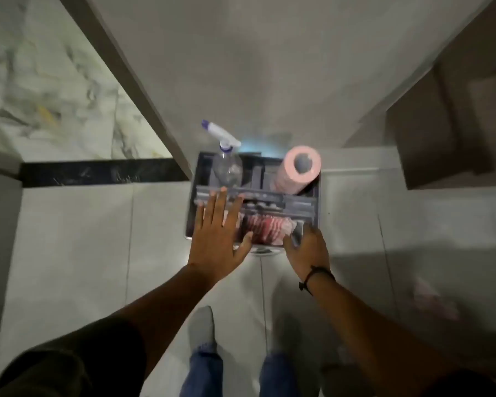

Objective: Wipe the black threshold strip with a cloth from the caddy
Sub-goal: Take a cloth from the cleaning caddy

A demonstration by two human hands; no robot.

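Note:
A dark caddy (315, 209) stands on the light floor tiles against the wall. In its near compartment lies a red and white striped cloth (265, 230). My left hand (219, 232) hovers flat over the caddy's left side with fingers spread and nothing in it. My right hand (308, 247) is at the caddy's near right corner, fingers curled down by the cloth's edge; whether it grips the cloth is unclear. The black threshold strip (98, 172) runs across the floor to the left of the caddy.
A clear spray bottle (226, 164) with a white and purple trigger and a pink paper roll (299, 170) stand in the caddy's far compartments. Marble floor (55, 96) lies beyond the strip. A door frame (143, 90) rises beside the caddy. My feet (202, 328) stand below.

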